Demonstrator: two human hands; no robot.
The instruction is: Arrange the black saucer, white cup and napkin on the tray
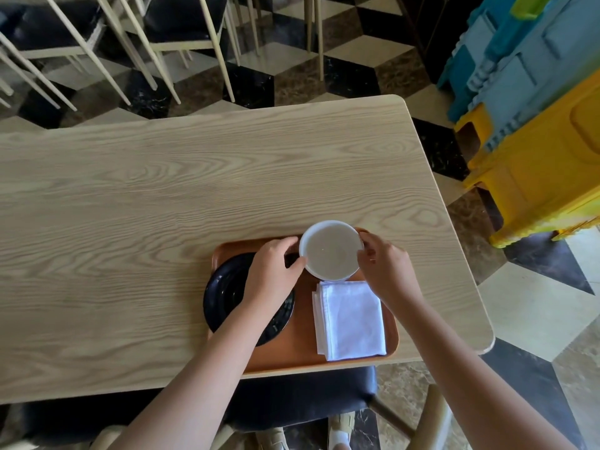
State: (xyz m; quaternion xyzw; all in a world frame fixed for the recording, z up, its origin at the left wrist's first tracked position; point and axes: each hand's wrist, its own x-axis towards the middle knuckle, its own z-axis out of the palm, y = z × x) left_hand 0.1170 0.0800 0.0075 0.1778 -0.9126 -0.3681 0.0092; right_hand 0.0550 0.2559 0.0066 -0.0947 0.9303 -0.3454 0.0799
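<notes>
A: Where are we?

B: The folded white cloth napkin [349, 319] lies flat on the right of the orange plastic tray [302, 339]; the round black saucer [224, 293] sits on the left, overhanging the edge.

A: And the round white cup [330, 250]?

B: At the tray's far side, left hand [274, 271] and right hand [386, 264] both gripping its rim. I'd say nearly done; only the cup needs settling.
</notes>
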